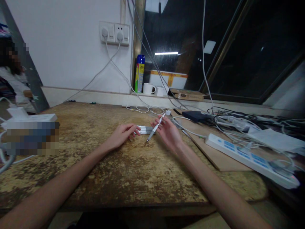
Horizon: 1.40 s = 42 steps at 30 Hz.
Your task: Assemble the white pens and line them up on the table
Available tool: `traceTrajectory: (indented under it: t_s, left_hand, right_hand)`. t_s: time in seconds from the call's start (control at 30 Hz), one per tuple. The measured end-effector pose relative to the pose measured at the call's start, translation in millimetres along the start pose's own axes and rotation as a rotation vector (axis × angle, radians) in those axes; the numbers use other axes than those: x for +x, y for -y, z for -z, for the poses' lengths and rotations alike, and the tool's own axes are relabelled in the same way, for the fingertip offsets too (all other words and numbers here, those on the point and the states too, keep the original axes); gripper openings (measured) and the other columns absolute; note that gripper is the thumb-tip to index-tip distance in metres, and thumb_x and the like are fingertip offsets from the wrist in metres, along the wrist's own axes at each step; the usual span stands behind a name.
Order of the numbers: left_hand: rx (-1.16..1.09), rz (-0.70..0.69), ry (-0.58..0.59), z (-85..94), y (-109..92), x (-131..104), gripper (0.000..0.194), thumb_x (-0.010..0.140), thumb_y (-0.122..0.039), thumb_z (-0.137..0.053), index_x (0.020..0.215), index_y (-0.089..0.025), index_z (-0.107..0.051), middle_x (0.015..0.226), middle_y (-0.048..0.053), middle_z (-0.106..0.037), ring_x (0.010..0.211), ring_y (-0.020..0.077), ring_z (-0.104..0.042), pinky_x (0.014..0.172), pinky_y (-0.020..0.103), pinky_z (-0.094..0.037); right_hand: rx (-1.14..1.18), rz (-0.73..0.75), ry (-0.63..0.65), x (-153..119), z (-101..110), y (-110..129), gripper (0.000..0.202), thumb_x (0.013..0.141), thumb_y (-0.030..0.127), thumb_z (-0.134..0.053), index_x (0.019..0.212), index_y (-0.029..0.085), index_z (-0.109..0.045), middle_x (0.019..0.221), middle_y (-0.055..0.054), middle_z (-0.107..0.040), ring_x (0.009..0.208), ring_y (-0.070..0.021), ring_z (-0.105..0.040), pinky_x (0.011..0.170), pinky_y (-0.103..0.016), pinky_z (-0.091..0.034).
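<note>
My right hand [170, 132] holds a white and grey pen [154, 129] slantwise, with its tip pointing down and left above the table. Several similar pens [145, 129] lie side by side in a row on the worn wooden table [133, 171]. At the left ends of that row is my left hand [122, 135], its fingers loosely curved and apart, the thumb stretched toward the pens. The fingertips seem to touch the pen ends, but no pen is lifted in that hand. Part of the row's right end is behind the held pen.
A brown board [214, 156] and a white power strip [250, 159] lie at the right, among tangled cables. Another power strip [30, 121] is at the left. A spray can [139, 74] and a white mug [149, 88] stand on the sill. A person [14, 76] is at far left.
</note>
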<state>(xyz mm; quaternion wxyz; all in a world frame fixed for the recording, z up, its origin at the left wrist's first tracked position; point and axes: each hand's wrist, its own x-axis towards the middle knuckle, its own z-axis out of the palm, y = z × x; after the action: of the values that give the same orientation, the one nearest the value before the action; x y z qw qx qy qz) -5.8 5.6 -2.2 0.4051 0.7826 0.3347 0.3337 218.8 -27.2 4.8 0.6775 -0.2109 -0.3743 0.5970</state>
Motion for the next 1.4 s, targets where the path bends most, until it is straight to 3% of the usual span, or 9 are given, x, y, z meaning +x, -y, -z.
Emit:
traceTrajectory:
  t_s: [0.1, 0.23, 0.5, 0.8, 1.1, 1.4]
  left_hand:
    - [0.082, 0.000, -0.058, 6.2, 4, 0, 0.042, 0.102, -0.045, -0.044, 0.106, -0.015, -0.073, 0.094, 0.009, -0.074, 0.077, 0.0177, -0.062, 0.067, 0.027, -0.046]
    - [0.135, -0.005, -0.058, 8.8, 6, 0, 0.042, 0.101, -0.043, -0.043, 0.102, -0.014, -0.073, 0.089, 0.008, -0.075, 0.074, 0.0179, -0.063, 0.066, 0.028, -0.046]
    - [0.188, -0.013, -0.062, 11.1, 11, 2, 0.041, 0.100, -0.043, -0.043, 0.103, -0.015, -0.074, 0.087, 0.007, -0.075, 0.074, 0.0183, -0.063, 0.066, 0.027, -0.046]
    - [0.222, -0.016, -0.076, 11.7, 8, 0, 0.047, 0.100, -0.046, -0.041, 0.103, -0.014, -0.075, 0.085, 0.007, -0.075, 0.069, 0.0178, -0.061, 0.062, 0.026, -0.044]
    - [0.259, -0.033, -0.051, 12.1, 7, 0, 0.042, 0.099, -0.041, -0.043, 0.103, -0.015, -0.075, 0.084, 0.006, -0.075, 0.071, 0.0180, -0.062, 0.066, 0.026, -0.045]
    - [0.266, -0.036, -0.064, 12.6, 5, -1, 0.040, 0.099, -0.039, -0.043, 0.102, -0.015, -0.075, 0.085, 0.006, -0.075, 0.072, 0.0181, -0.061, 0.065, 0.027, -0.044]
  right_hand:
    - [0.181, -0.062, 0.046, 0, -1, 11, 0.009, 0.094, 0.026, -0.055, 0.086, 0.021, -0.057, 0.063, 0.005, -0.043, 0.056, -0.0107, -0.046, 0.061, -0.022, -0.048]
    - [0.232, -0.119, 0.055, -3, -2, 20, 0.027, 0.099, 0.040, -0.049, 0.080, 0.022, -0.051, 0.060, 0.005, -0.035, 0.052, -0.0117, -0.038, 0.052, -0.022, -0.043]
    - [0.186, -0.058, 0.113, -4, 0, 24, 0.023, 0.096, 0.034, -0.050, 0.076, 0.023, -0.047, 0.061, 0.005, -0.029, 0.052, -0.0130, -0.031, 0.052, -0.023, -0.038]
    - [-0.134, 0.052, 0.046, -4, -2, 24, 0.024, 0.092, 0.046, -0.050, 0.079, 0.026, -0.049, 0.062, 0.005, -0.024, 0.054, -0.0171, -0.024, 0.056, -0.031, -0.035]
    - [0.006, 0.052, 0.082, -4, -1, 26, 0.022, 0.094, 0.043, -0.050, 0.081, 0.025, -0.053, 0.063, 0.004, -0.025, 0.054, -0.0155, -0.026, 0.054, -0.028, -0.035]
    - [-0.105, 0.073, 0.039, -6, -2, 27, 0.023, 0.092, 0.046, -0.050, 0.082, 0.026, -0.054, 0.062, 0.004, -0.025, 0.054, -0.0169, -0.027, 0.056, -0.031, -0.037]
